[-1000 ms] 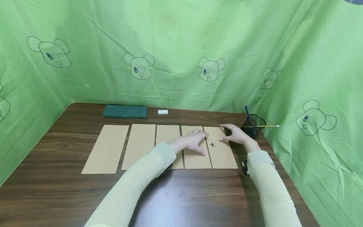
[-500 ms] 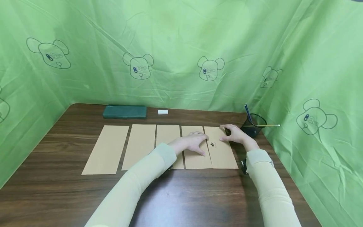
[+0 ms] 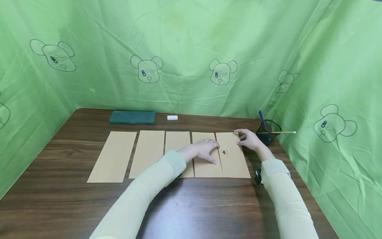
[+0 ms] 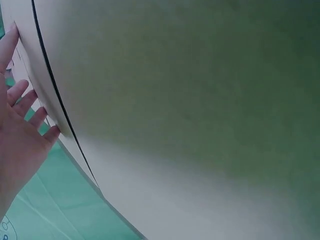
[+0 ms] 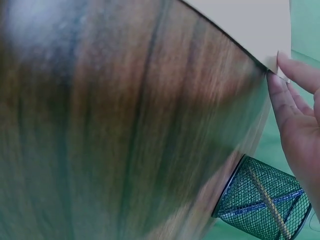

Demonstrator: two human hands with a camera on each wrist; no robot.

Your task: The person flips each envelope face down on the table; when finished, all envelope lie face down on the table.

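Several kraft-brown notebooks lie side by side in a row; the rightmost notebook (image 3: 231,162) bears a small black crown mark. My left hand (image 3: 203,149) rests on the second notebook from the right (image 3: 206,171), fingers spread, tips reaching the seam between these two. In the left wrist view that hand (image 4: 22,135) lies with nearly straight fingers along a notebook edge. At the rightmost notebook's far right corner, the thumb and fingers of my right hand (image 3: 250,141) pinch the edge. The right wrist view shows this hand (image 5: 300,110) at the corner.
A black mesh pen holder (image 3: 265,138) with pens and a pencil (image 3: 285,132) stands just right of my right hand. Behind the row lie a dark green case (image 3: 132,117) and a white eraser (image 3: 172,117). Green curtains (image 3: 185,39) enclose the wooden table (image 3: 191,212).
My right hand has shifted slightly right, its thumb sliding from the cover to the edge. The gap between the two rightmost notebooks has narrowed at the near end. My left hand stays put.
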